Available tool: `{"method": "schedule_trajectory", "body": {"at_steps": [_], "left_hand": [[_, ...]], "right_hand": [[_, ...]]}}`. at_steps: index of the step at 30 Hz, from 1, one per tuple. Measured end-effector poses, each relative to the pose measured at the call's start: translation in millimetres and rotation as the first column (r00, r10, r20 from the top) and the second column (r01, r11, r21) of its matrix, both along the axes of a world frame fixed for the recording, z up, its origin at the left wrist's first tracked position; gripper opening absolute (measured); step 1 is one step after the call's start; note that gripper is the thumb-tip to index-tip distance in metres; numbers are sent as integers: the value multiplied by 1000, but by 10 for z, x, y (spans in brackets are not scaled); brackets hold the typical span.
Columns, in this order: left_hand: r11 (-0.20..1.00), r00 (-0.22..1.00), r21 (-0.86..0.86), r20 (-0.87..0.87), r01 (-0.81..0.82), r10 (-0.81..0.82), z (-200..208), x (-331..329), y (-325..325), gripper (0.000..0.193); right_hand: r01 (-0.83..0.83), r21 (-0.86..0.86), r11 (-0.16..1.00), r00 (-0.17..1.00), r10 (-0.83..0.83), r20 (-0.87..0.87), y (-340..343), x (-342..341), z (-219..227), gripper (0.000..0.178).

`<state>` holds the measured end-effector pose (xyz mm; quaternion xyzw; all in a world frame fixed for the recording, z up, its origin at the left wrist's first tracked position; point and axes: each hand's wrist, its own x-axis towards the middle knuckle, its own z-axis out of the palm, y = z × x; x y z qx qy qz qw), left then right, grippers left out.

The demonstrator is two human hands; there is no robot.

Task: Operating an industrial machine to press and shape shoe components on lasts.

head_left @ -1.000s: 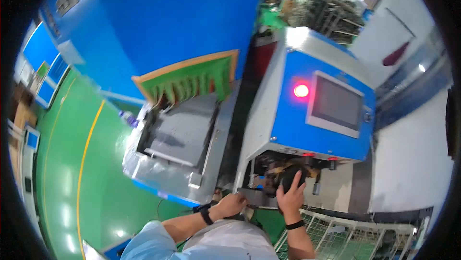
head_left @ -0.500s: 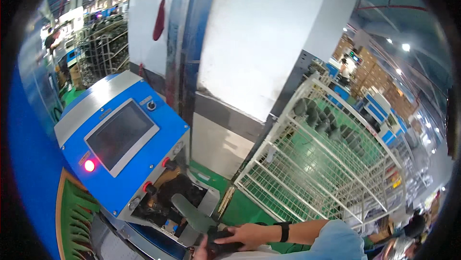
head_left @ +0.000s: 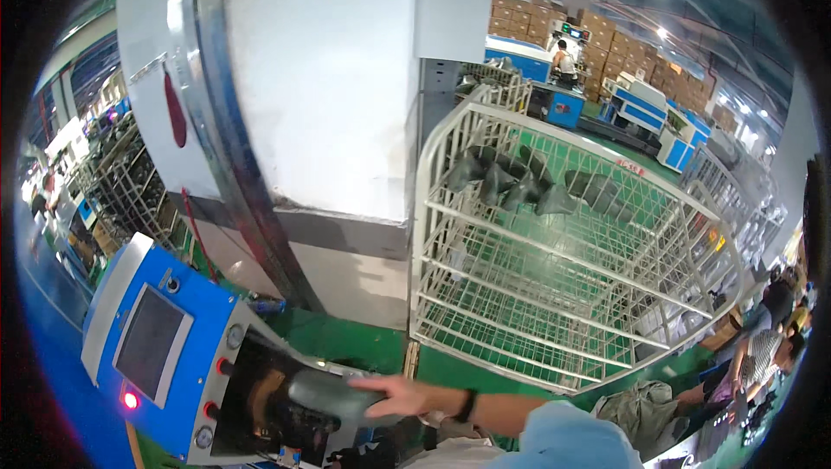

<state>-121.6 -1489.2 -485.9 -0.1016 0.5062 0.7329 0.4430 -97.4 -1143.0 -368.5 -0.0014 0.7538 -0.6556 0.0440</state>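
Observation:
My right hand (head_left: 402,397) reaches in from the lower right, its fingers stretched out and apart. Its fingertips touch, or lie just over, the right end of a smooth grey shoe-shaped form (head_left: 325,394). That form sits at the open front of a blue machine (head_left: 186,382); how it is fixed there cannot be made out. A dark object (head_left: 368,452) lies below the hand at the lower edge, too unclear to name. My left hand is out of view.
The machine carries a dark screen (head_left: 153,343), a lit red lamp (head_left: 131,401) and red-collared knobs. A white wire cage cart (head_left: 554,322) with several dark grey boot-shaped pieces (head_left: 519,183) stands right of a white pillar (head_left: 320,79). People (head_left: 766,356) are at the far right.
The view has swung right, bringing the cage cart toward the middle. My right hand has left the dark object and stretched to the grey form. My left hand has gone from view.

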Motion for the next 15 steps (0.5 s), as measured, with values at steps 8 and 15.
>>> {"method": "schedule_trajectory", "body": {"at_steps": [8,15], "left_hand": [[965,983,-223,-90,135,-159,552,-107,1247,60],[959,957,-179,-149,220,-248,1106,-21,2261,59]], "right_hand": [[723,687,-71,345,-825,-448,2506,2116,1802,77],[675,734,77,249,-960,-127,3827,2548,2092,50]]}}
